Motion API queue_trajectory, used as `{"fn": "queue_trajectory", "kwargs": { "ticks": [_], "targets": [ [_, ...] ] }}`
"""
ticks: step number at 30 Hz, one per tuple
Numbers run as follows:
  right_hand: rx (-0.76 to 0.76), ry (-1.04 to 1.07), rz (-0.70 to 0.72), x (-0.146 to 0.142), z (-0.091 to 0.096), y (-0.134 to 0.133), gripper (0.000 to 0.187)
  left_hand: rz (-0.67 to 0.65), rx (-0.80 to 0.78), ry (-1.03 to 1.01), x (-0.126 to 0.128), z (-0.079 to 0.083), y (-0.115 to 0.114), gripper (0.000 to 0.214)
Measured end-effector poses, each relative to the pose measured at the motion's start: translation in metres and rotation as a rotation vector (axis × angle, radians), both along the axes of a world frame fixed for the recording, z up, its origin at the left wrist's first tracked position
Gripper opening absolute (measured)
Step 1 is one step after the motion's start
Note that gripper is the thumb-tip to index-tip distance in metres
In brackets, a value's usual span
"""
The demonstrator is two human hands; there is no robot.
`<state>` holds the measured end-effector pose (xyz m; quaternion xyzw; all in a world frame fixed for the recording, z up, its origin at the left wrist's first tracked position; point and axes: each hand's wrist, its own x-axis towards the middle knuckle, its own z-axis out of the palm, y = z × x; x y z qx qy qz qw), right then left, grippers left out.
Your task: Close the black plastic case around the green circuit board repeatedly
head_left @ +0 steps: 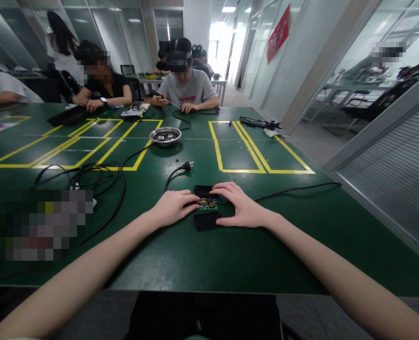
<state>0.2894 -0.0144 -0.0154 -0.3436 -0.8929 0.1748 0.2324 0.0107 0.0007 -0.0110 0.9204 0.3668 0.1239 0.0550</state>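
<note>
A small green circuit board (pixel 208 203) with copper-coloured ring coils lies between two black plastic casing halves. The upper casing half (pixel 202 190) is on its far side and the lower casing half (pixel 206 221) on its near side. My left hand (pixel 172 207) pinches the board's left end between thumb and fingers. Spread wide, my right hand (pixel 244 205) has its fingertips by the upper half and its thumb at the right end of the lower half. A black cable (pixel 287 190) runs off to the right from the board, under my right hand.
A power plug (pixel 187 166) on its cord lies beyond my left hand. Further back is a metal bowl (pixel 166 136) with small metal parts. Tangled black cables (pixel 115 198) cover the left. Across the green table (pixel 230 264), a person (pixel 190 89) holds a thin tool.
</note>
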Motion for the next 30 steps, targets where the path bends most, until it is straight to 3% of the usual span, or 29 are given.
{"fn": "queue_trajectory", "kwargs": {
  "ticks": [16,21,25,30],
  "targets": [
    [0.069,-0.007,-0.009,-0.012,-0.001,-0.006,0.063,0.028,-0.026,0.002,0.002,0.003,-0.002,0.025],
    [0.095,0.124,0.032,-0.001,0.005,0.0,0.031,0.018,-0.035,-0.055,0.0,0.002,-0.003,0.024],
    [0.087,0.049,0.002,0.009,0.007,0.008,0.005,0.004,0.003,-0.183,-0.002,0.004,-0.003,0.021],
    [0.061,0.028,-0.016,0.012,0.009,0.01,0.011,-0.037,-0.002,-0.289,-0.006,0.01,-0.004,0.014]
  ]
}}
